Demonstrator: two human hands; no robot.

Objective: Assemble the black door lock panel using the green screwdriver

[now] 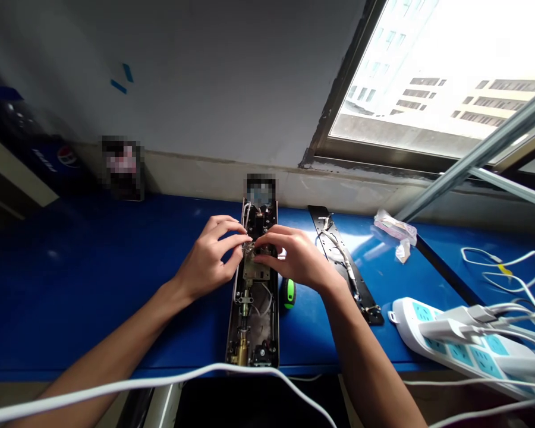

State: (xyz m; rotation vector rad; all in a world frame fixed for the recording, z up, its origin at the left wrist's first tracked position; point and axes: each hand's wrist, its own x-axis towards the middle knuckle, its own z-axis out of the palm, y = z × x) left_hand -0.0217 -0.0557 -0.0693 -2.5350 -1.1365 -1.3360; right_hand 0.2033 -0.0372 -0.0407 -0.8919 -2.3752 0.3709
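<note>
Left hand (207, 258) and right hand (294, 258): fingers (234, 239) curled onto one open black metal lock body (254, 321), grip unclear. One green-and-black screwdriver (288, 293) lies at its 3 o'clock on the blue tabletop (116, 309).

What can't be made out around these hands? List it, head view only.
Head view:
- The parts of the open door-lock housing under the fingers: hidden by the left hand and right hand.
- That housing's top end: pixelated.
- The item against the wall: pixelated.
- The power strip's far end: cut off by the right edge.
</note>
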